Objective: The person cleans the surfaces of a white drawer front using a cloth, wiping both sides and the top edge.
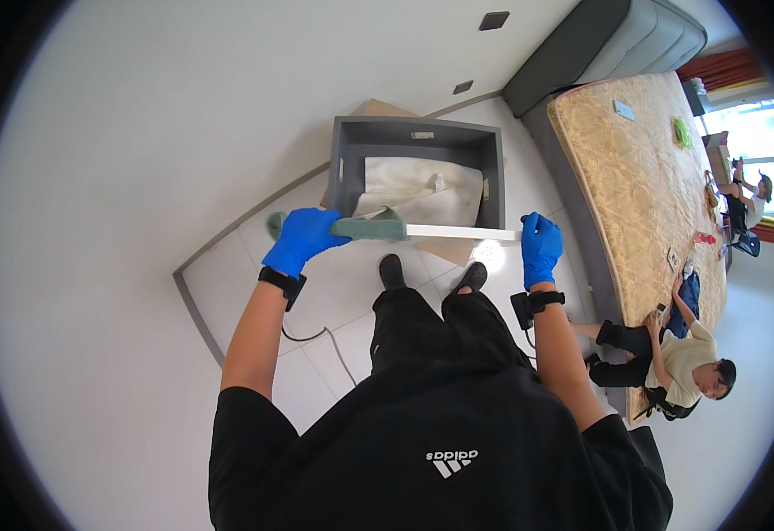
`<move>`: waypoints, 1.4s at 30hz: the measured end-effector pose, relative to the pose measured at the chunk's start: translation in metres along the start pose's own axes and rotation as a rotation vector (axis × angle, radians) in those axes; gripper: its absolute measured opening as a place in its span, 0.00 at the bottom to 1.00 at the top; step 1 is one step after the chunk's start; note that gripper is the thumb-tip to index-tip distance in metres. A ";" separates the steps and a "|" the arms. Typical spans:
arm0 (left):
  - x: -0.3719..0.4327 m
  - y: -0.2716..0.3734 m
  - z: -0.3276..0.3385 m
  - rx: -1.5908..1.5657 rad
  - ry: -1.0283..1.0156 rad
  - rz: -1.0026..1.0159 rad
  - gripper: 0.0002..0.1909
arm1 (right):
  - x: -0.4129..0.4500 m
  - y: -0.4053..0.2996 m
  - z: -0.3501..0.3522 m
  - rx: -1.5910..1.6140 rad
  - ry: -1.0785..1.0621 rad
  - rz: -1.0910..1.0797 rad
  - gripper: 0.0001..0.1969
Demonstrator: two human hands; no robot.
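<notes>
My left hand (305, 240), in a blue glove, is closed on a green cloth (377, 227) draped over one end of a long white bar (463, 231). The bar lies across the near side of an open grey box (501, 172), which looks like a drawer or cabinet shell. My right hand (541, 247), also blue-gloved, grips the bar's other end. A whitish cloth or sheet (427, 189) lies rumpled inside the box. Both wrists wear black straps with small devices.
Cardboard (450, 252) lies under the box on the tiled floor. The wall and its grey skirting (257, 204) run along the left. At right is a bed with a patterned mattress (632, 179), where one person sits; another person is near the window. A black cable (326, 330) crosses the floor.
</notes>
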State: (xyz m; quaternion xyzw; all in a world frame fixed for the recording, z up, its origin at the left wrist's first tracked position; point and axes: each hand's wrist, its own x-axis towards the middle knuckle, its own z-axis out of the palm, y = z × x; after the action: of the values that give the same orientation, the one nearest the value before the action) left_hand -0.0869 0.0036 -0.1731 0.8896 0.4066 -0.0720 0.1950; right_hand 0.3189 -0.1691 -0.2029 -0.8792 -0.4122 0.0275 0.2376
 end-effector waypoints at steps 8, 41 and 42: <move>0.014 0.036 0.005 -0.114 -0.008 0.015 0.18 | 0.003 -0.003 -0.013 0.211 -0.137 0.039 0.14; 0.093 0.217 0.042 0.040 0.063 0.122 0.27 | 0.033 0.148 -0.128 0.404 -0.664 -0.054 0.20; 0.079 0.184 0.042 0.059 0.047 0.068 0.28 | 0.036 0.121 -0.129 0.390 -0.721 -0.001 0.20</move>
State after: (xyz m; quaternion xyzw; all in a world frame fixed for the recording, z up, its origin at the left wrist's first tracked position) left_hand 0.1046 -0.0680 -0.1811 0.9098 0.3783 -0.0564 0.1612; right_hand 0.4607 -0.2595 -0.1370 -0.7515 -0.4563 0.4115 0.2402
